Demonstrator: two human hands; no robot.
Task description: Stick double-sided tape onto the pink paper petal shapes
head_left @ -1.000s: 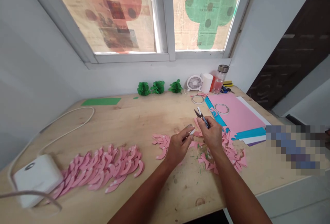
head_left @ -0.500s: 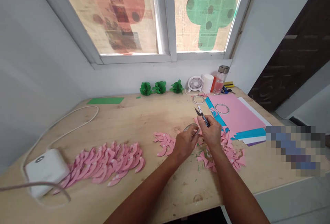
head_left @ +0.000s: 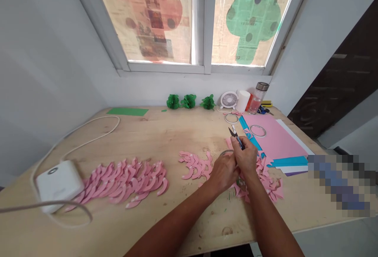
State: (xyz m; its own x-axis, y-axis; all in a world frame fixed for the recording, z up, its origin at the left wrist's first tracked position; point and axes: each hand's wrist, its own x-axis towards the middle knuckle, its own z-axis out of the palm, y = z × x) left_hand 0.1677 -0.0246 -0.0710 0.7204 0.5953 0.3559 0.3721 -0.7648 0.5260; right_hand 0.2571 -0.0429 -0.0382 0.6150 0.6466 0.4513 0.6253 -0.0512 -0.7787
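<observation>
My left hand [head_left: 226,171] is closed around a thin roll of tape [head_left: 226,152], whose curved edge shows above the knuckles. Against it, my right hand [head_left: 246,155] grips small thread snips [head_left: 237,137] with the dark blades pointing up and away. The two hands meet, so what lies between their fingertips is hidden. Left of them is a small group of curved pink paper pieces [head_left: 193,165] with whitish ends. Pink paper scraps [head_left: 270,180] are strewn under and beside my right wrist.
A larger pile of curved pink pieces [head_left: 126,180] lies left, beside a white corded box [head_left: 59,186]. At the back stand green paper flowers [head_left: 189,101], a small fan [head_left: 229,100] and a glass bottle [head_left: 258,98]. Coloured sheets [head_left: 283,140] with a tape ring [head_left: 258,131] lie right.
My left hand has moved right with the tape roll, until it meets my right hand. The right hand keeps hold of the snips. The camera view has shifted slightly.
</observation>
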